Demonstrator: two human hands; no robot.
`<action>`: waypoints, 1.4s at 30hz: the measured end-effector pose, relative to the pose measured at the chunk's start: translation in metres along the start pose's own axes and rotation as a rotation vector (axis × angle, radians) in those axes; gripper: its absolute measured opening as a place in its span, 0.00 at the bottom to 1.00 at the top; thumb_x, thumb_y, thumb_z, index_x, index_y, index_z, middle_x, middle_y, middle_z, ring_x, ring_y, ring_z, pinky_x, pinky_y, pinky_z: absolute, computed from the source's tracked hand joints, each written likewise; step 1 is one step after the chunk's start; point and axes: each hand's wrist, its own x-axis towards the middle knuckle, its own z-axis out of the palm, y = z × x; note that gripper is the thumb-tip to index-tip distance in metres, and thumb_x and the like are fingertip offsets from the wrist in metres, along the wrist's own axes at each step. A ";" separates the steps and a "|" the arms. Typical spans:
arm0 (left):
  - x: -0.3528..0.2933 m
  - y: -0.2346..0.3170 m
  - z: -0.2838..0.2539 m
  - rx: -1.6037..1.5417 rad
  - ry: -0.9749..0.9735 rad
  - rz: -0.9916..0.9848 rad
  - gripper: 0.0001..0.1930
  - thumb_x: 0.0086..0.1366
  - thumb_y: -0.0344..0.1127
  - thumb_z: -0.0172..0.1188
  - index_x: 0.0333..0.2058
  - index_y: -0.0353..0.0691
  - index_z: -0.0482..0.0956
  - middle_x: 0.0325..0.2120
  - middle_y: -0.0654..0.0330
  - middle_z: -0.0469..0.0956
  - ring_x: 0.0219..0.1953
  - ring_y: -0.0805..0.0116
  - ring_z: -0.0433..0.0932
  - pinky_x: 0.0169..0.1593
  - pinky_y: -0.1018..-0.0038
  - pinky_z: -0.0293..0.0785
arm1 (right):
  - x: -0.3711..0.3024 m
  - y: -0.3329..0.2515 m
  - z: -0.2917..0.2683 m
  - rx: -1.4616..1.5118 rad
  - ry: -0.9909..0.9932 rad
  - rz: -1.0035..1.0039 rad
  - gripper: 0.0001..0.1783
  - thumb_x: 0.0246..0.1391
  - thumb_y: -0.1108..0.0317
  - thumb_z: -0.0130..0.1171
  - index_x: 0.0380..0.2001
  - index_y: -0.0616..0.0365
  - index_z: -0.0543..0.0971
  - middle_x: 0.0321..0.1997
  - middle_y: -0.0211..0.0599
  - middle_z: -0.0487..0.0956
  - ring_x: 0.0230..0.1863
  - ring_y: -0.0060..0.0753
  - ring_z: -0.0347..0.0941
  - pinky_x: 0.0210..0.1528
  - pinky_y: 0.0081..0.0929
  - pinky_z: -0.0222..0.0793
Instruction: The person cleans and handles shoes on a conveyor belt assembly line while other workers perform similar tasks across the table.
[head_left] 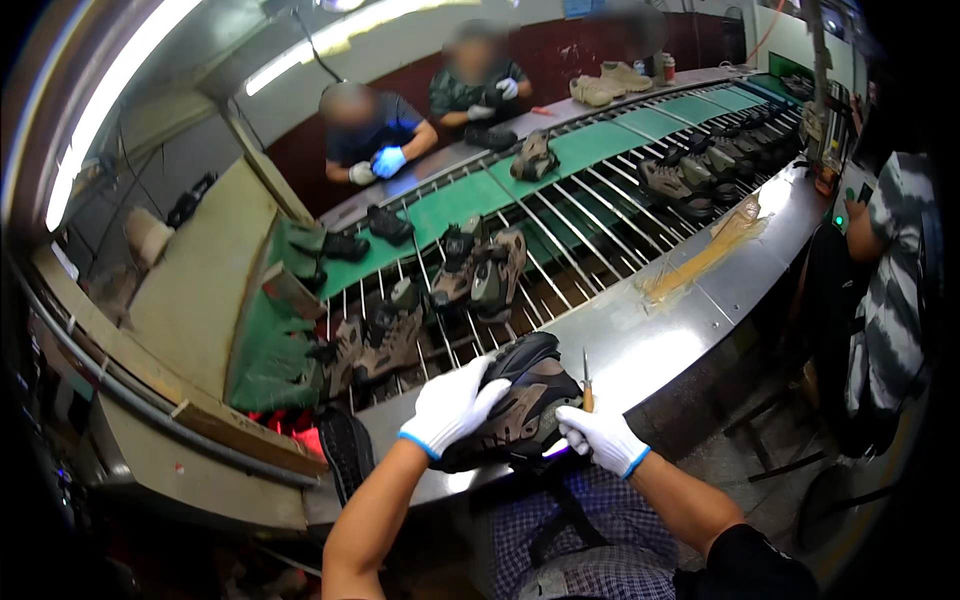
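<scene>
A brown and black sports shoe point(522, 402) is at the near edge of the metal counter, in front of my body. My left hand point(452, 402), in a white glove with a blue cuff, grips its left side, thumb across the upper. In a matching glove, my right hand point(603, 440) is closed round a slim wooden-handled tool point(588, 395) with a thin metal tip pointing up. That hand is close against the shoe's right side; whether it touches is unclear. The exact kind of tool cannot be made out. A dark shoe sole point(345, 452) lies left of my left forearm.
Beyond the metal counter point(690, 320), several shoes point(478, 268) rest on a rack of metal rods point(570, 250) beside a green belt point(450, 228). Two gloved co-workers point(375, 135) work across it. Another person point(890, 270) is at the right. A wooden-edged machine housing point(200, 270) bounds the left.
</scene>
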 end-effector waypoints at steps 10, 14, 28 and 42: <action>-0.048 -0.013 -0.035 -0.517 0.700 0.171 0.34 0.76 0.48 0.63 0.71 0.34 0.66 0.61 0.42 0.78 0.61 0.52 0.81 0.66 0.63 0.75 | -0.037 -0.088 0.088 -0.717 -0.007 -1.036 0.31 0.50 0.66 0.80 0.55 0.64 0.79 0.40 0.47 0.86 0.38 0.39 0.86 0.44 0.32 0.83; -0.083 -0.037 -0.010 -0.652 0.774 0.076 0.33 0.76 0.46 0.64 0.68 0.28 0.67 0.57 0.45 0.79 0.58 0.59 0.80 0.65 0.65 0.74 | -0.053 -0.070 0.110 -0.909 -0.169 -1.118 0.30 0.48 0.69 0.77 0.55 0.62 0.79 0.41 0.49 0.86 0.39 0.48 0.88 0.40 0.34 0.84; -0.134 -0.035 0.015 -0.517 0.750 -0.413 0.20 0.76 0.41 0.62 0.54 0.30 0.73 0.39 0.44 0.84 0.41 0.57 0.85 0.48 0.61 0.81 | -0.035 -0.024 0.126 -1.260 -0.431 -1.058 0.38 0.44 0.64 0.77 0.59 0.64 0.76 0.28 0.37 0.79 0.25 0.41 0.82 0.25 0.36 0.76; -0.074 -0.059 0.030 -0.189 0.170 -0.247 0.49 0.58 0.63 0.73 0.70 0.38 0.69 0.61 0.42 0.78 0.61 0.43 0.80 0.64 0.56 0.76 | 0.001 -0.098 0.075 -1.668 -0.341 -0.557 0.19 0.67 0.51 0.63 0.43 0.57 0.78 0.32 0.46 0.82 0.31 0.49 0.81 0.36 0.44 0.78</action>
